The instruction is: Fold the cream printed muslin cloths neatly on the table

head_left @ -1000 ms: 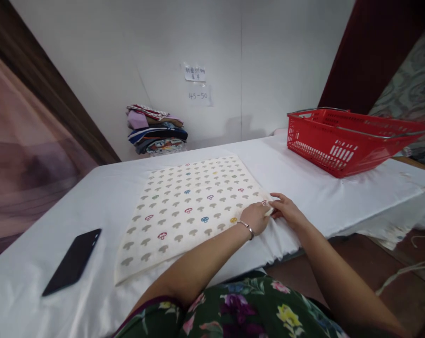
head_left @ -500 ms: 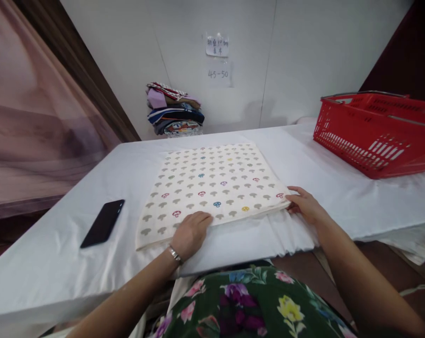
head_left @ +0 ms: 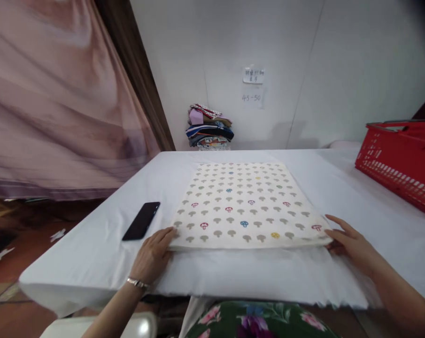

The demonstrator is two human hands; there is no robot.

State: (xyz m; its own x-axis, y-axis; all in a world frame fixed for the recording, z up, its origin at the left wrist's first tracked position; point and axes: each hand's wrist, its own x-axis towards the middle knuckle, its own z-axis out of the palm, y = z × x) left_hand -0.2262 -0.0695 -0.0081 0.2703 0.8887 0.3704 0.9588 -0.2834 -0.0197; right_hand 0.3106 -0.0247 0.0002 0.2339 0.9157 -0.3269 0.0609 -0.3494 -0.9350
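A cream cloth (head_left: 240, 206) printed with small mushrooms lies folded flat on the white-covered table (head_left: 268, 272). At its near left corner is my left hand (head_left: 152, 256), fingers together and wrapped on the edge, a silver bracelet at the wrist. My right hand (head_left: 351, 244) pinches the near right corner, with the thumb under or behind the cloth and partly hidden.
A black phone (head_left: 141, 221) lies left of the cloth. Against the wall at the back stands a stack of folded fabrics (head_left: 210, 129). A red basket (head_left: 402, 164) sits at the right. Pink curtain (head_left: 57, 103) hangs at the left.
My left hand has slid left along the near edge to the cloth's left corner. My right hand stays at the right corner. The camera view has turned left, and the cloth's near edge now appears level.
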